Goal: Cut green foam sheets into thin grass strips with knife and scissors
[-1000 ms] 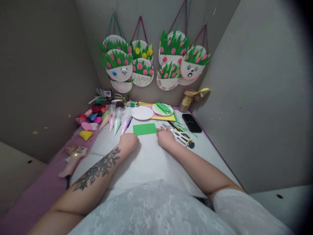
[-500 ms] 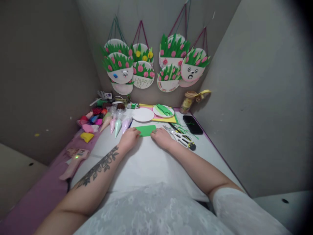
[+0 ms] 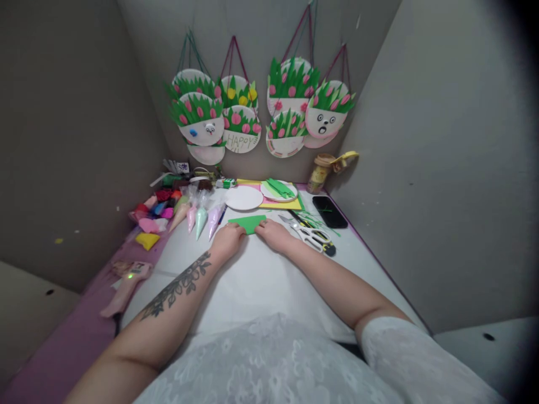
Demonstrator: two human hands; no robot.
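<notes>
Your forearms came in over the near edge of the desk (image 3: 248,292), and your left hand (image 3: 229,240) had just joined your right hand (image 3: 274,234) at the green paper (image 3: 249,224); a second earlier it sat apart, in a loose fist. Your hands had then moved closer together, so the sheet was steadied from both sides. It lay in the middle of the desk, towards the far edge. The fingers of each hand were closed on its near side; your thumbs were hidden, so I couldn't tell whether the paper was folded beneath them.

Just beside your right hand, the white-handled scissors (image 3: 309,233) and a black-and-yellow cutter (image 3: 329,249) crowded any move towards the right edge. On the other side, the tips of the filled bags (image 3: 200,216) came near your left hand. Green offcuts (image 3: 311,220) lay scattered beyond the scissors, and a phone (image 3: 330,213) rested along the right edge. Past the paper were a bare white plate (image 3: 242,198) and a second one bearing green strips (image 3: 278,188). A lidded cup (image 3: 320,174) stood at the far right corner, below decorated plates (image 3: 202,126) hung on the wall.
</notes>
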